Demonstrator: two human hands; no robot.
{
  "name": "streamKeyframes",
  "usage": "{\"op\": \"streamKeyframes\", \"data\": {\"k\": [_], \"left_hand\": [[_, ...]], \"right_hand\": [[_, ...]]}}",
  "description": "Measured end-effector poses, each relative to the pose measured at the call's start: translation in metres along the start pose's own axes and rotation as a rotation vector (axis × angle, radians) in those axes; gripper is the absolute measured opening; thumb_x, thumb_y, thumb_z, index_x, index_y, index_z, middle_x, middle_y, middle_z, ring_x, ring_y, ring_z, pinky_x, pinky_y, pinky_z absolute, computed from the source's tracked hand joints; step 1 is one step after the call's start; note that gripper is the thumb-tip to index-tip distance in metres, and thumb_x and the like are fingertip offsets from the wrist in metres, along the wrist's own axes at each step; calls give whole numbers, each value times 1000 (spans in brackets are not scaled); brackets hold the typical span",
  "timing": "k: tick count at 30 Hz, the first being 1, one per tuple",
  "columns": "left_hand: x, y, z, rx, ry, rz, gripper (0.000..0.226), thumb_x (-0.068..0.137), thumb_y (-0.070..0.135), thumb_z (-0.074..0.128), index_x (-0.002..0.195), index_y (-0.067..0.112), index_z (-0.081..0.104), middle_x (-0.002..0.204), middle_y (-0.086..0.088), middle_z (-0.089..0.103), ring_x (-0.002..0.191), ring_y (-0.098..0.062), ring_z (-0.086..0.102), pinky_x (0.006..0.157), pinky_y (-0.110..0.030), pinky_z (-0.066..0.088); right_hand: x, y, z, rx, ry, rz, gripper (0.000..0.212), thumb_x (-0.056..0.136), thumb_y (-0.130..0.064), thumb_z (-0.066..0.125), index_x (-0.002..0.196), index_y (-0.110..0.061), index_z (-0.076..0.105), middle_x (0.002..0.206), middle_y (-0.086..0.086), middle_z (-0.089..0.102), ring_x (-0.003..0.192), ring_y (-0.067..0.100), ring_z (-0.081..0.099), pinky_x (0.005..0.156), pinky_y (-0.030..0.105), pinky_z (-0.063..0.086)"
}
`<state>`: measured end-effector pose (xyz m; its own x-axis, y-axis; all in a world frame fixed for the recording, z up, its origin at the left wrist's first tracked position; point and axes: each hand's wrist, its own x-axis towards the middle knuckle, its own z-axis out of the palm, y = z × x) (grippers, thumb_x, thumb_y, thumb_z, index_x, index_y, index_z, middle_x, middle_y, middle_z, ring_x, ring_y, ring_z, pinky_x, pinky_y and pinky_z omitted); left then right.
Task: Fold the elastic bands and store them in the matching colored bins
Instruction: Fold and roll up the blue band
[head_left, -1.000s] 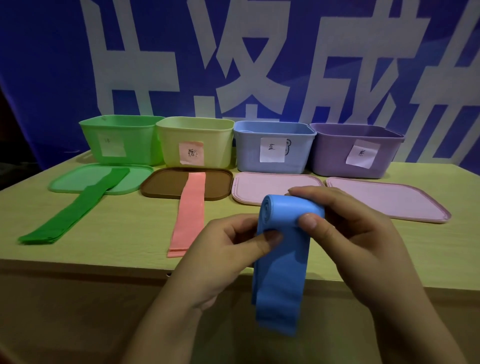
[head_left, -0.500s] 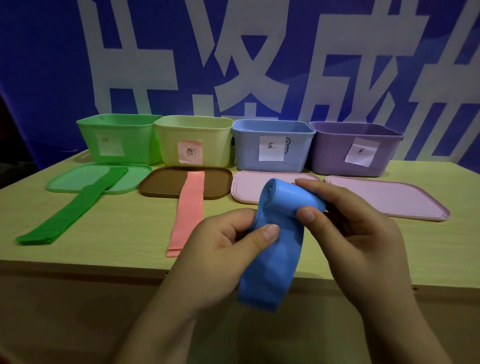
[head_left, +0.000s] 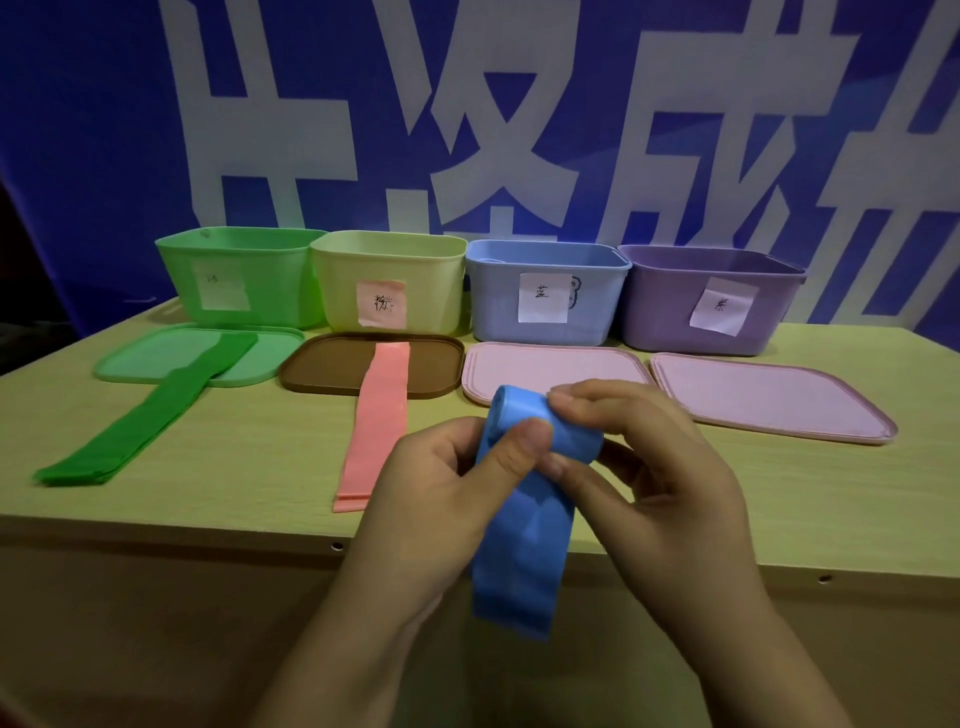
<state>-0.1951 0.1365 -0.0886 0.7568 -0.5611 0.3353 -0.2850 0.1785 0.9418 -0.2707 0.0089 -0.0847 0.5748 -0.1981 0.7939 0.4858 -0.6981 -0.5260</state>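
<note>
Both hands hold a blue elastic band (head_left: 524, 551) in the air in front of the table edge. Its top is rolled into a coil and a loose tail hangs down. My left hand (head_left: 441, 493) pinches the roll with its thumb on the front. My right hand (head_left: 649, 467) grips the roll from the right, fingers over the top. A green band (head_left: 150, 415) lies flat at the left, its far end on a green lid. A pink band (head_left: 376, 421) lies flat in the middle. Behind stand the green bin (head_left: 234, 280), yellow bin (head_left: 389, 283), blue bin (head_left: 545, 293) and purple bin (head_left: 711, 301).
Four lids lie in front of the bins: green lid (head_left: 150, 353), brown lid (head_left: 327, 366), and two pink lids (head_left: 550, 364) (head_left: 769, 400). The wooden table (head_left: 234, 493) ends at a front edge just under my hands. A blue banner hangs behind.
The roll at the top of the blue band has grown and the hanging tail has become shorter. My hands have stayed in about the same place.
</note>
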Motion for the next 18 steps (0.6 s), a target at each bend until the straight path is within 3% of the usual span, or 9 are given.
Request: {"op": "streamKeyframes", "data": {"k": [4,7,9,12,15,18], "left_hand": [[1,2,-1,31,-35,22,41,61,61,62,90,34,70,85,2,74,79,-16,70,67,-31,55],[4,4,-3,43,-78,12,36,63,56,70,91,33,71,87,6,74,80,-12,71,67,-27,57],[8,2,-5,64,-118,-17,44,62,62,63,91,30,71,91,10,74,84,-8,70,69,-24,56],[15,-7,-11,203,-150,-51,57,61,77,60,90,28,68,89,9,72,86,-9,67,77,-35,55],[14,-17,-13,182,-109,-123,39,72,57,68,97,26,67,91,12,72,88,-5,66,82,-33,52],[15,-21,-9,222,-135,-207,39,75,37,75,109,25,61,105,11,69,97,-8,66,84,-35,56]], "right_hand": [[8,-6,-18,417,-212,310,25,77,-24,71,102,-29,67,103,-14,67,97,5,64,74,16,51],[12,-6,-21,319,-212,342,24,79,-34,69,103,-30,67,100,-12,69,92,5,66,74,18,54],[15,-6,-20,241,-193,318,24,78,-35,67,101,-32,66,100,-15,68,94,4,65,76,17,53],[20,-8,-25,163,-150,277,24,76,-33,60,100,-34,64,101,-15,67,95,0,63,73,11,49],[29,-12,-30,105,-119,239,25,75,-36,57,99,-39,60,99,-17,66,95,-5,60,72,8,48],[37,-13,-29,52,-136,199,25,75,-39,54,100,-42,55,100,-23,61,99,-8,57,74,7,48]]}}
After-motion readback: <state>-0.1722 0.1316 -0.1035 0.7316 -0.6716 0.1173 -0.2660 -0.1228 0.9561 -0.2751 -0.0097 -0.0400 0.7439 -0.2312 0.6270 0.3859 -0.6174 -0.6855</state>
